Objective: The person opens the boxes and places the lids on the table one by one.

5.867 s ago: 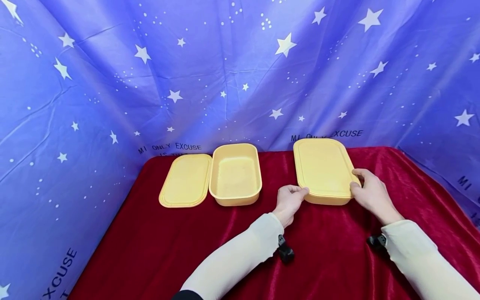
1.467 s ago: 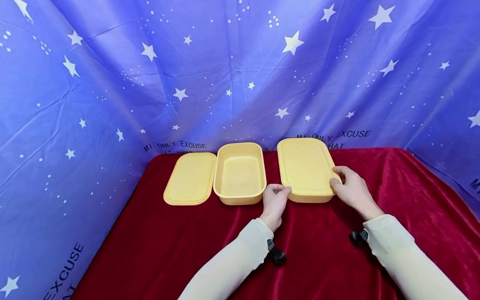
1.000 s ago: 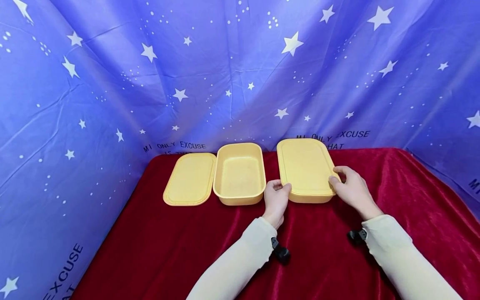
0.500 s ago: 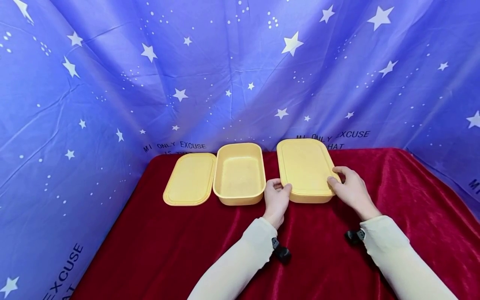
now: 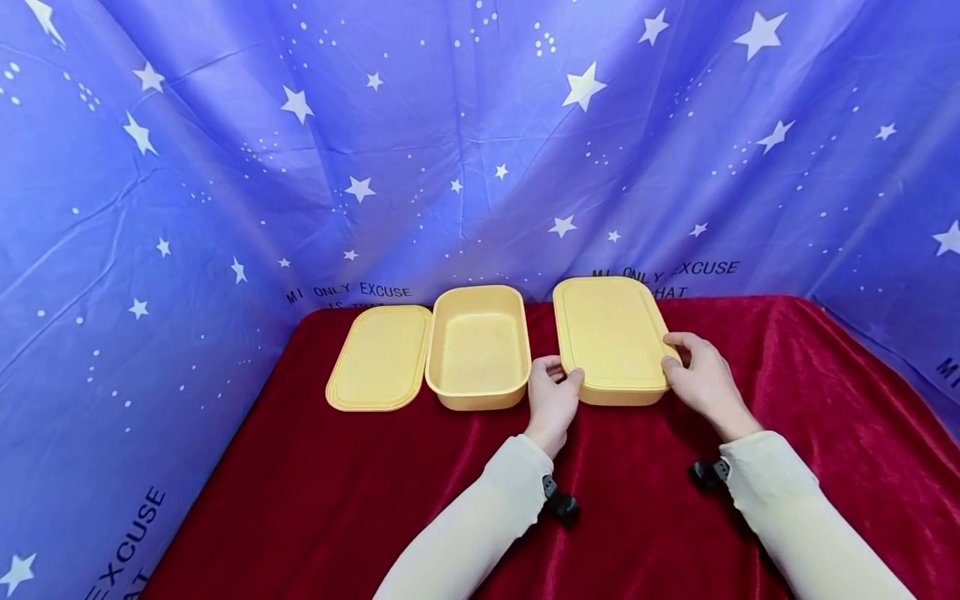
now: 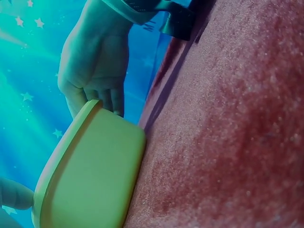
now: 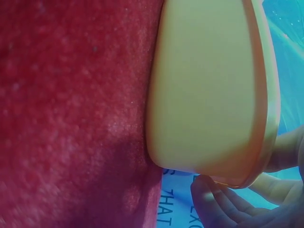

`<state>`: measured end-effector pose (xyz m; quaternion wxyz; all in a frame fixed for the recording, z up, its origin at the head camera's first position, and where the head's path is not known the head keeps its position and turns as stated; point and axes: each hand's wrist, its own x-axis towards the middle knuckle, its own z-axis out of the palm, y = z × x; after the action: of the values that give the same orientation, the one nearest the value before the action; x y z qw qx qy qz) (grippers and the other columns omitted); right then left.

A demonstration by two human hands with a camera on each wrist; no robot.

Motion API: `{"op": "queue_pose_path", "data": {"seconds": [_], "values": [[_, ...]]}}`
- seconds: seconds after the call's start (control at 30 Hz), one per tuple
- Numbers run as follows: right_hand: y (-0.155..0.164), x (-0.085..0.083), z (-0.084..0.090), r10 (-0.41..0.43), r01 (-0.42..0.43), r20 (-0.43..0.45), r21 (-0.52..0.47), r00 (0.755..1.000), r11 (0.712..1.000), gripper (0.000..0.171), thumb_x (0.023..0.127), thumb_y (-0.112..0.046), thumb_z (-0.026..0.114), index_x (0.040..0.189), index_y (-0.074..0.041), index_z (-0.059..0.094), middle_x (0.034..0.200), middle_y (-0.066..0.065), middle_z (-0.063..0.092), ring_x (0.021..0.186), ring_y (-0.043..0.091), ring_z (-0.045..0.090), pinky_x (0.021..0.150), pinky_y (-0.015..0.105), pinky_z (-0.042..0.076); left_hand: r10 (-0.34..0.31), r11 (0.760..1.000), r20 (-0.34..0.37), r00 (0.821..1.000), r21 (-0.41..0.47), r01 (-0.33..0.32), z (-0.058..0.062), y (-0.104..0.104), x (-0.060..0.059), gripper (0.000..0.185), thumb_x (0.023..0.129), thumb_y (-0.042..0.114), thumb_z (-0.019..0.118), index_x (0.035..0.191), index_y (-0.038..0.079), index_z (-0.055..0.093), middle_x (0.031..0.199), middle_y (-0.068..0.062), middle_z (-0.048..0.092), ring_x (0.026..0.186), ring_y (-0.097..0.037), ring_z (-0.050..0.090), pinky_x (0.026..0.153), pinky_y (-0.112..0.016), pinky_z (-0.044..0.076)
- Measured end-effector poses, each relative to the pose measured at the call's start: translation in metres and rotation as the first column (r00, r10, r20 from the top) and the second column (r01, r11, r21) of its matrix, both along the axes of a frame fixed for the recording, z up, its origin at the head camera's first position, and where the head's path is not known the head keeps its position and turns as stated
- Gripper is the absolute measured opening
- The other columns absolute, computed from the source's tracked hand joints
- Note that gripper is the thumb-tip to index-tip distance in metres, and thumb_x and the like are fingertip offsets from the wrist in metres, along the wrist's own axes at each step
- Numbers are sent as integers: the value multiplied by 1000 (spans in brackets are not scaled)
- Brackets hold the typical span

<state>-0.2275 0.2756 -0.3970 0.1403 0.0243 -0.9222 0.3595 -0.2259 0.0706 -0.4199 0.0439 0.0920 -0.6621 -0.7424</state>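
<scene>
A pale yellow rectangular food box with its lid on (image 5: 611,333) stands at the right of the head view. My left hand (image 5: 553,408) holds its near left corner, thumb on the lid's edge. At the near right side, my right hand (image 5: 708,387) grips the lidded box between thumb and fingers. In the left wrist view the box's wall (image 6: 95,166) rests on the cloth, with the left thumb (image 6: 16,194) at the lid's rim. The right wrist view has the right fingers (image 7: 213,202) around the box's corner. Fingertips on the far side are partly hidden.
Left of the lidded box stands an unlidded yellow box (image 5: 480,401), nothing visible inside. A loose yellow lid (image 5: 381,358) lies flat beside it. Red velvet cloth (image 5: 337,500) covers the table. A blue star-printed curtain (image 5: 450,125) hangs behind and at both sides.
Compared with several seconds ago, the lidded box and both hands are farther left, nearer the unlidded box. Over the last second, the hands and box have hardly moved.
</scene>
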Motion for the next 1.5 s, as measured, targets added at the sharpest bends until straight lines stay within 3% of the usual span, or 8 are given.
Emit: {"op": "queue_pose_path", "data": {"seconds": [0.73,1.2,1.5], "values": [[-1,1,1,3,-2,18,-12,1000,1000,37,91,-6,47,125,8,51,124,32,50,104,41,45,87,53,35,-10,1000,7,1000,1,10,3,0,2,31,82,4,70,109,7,55,104,-3,53,100,-19,51,84,-34,46],[0,1,1,-2,2,17,-8,1000,1000,37,91,-8,49,126,6,52,122,29,53,97,38,47,81,47,36,-3,1000,-4,1000,18,3,4,1,2,34,81,3,72,110,9,56,105,-1,54,102,-18,52,84,-33,48],[0,1,2,-2,3,3,-36,1000,999,36,92,-8,49,125,6,53,123,28,54,103,39,47,85,49,36,2,1000,-7,1000,28,-2,4,1,1,34,81,3,72,110,9,56,105,-1,55,101,-18,52,83,-33,48]]}}
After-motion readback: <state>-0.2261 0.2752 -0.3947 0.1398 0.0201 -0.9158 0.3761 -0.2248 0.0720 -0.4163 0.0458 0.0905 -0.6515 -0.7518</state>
